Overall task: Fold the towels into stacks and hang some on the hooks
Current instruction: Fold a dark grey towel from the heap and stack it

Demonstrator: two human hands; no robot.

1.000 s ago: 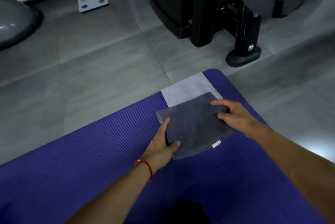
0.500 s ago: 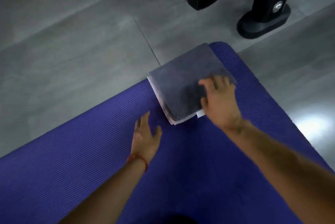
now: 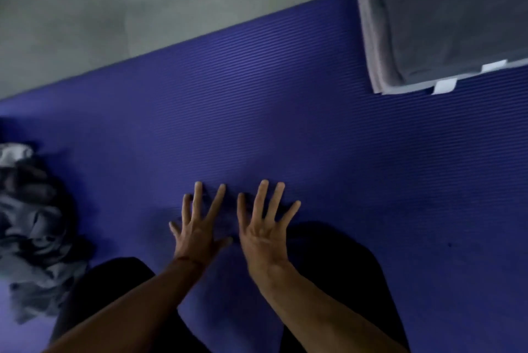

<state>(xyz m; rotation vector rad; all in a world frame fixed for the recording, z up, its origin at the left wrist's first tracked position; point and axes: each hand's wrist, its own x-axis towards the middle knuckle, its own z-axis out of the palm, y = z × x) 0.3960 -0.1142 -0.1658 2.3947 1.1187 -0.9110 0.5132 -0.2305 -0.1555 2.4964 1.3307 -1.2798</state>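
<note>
A folded dark grey towel (image 3: pixel 451 18) lies on top of a folded pale grey towel (image 3: pixel 371 46) at the upper right, on the purple mat (image 3: pixel 285 101). White labels stick out at the stack's near edge. A crumpled heap of unfolded grey towels (image 3: pixel 31 232) lies at the left edge of the mat. My left hand (image 3: pixel 200 227) and my right hand (image 3: pixel 265 229) are side by side over the middle of the mat, fingers spread and straight, holding nothing. Both hands are well apart from the stack and from the heap.
Grey tiled floor (image 3: pixel 114 9) runs beyond the mat's far edge. My dark-clothed knees (image 3: pixel 337 267) sit on the mat under my forearms. Open mat surface lies between the hands and the folded stack.
My hands let go of the dark towel, now set on the pale one, and drew back to the mat's middle. The view swung left and down, bringing the heap into sight.
</note>
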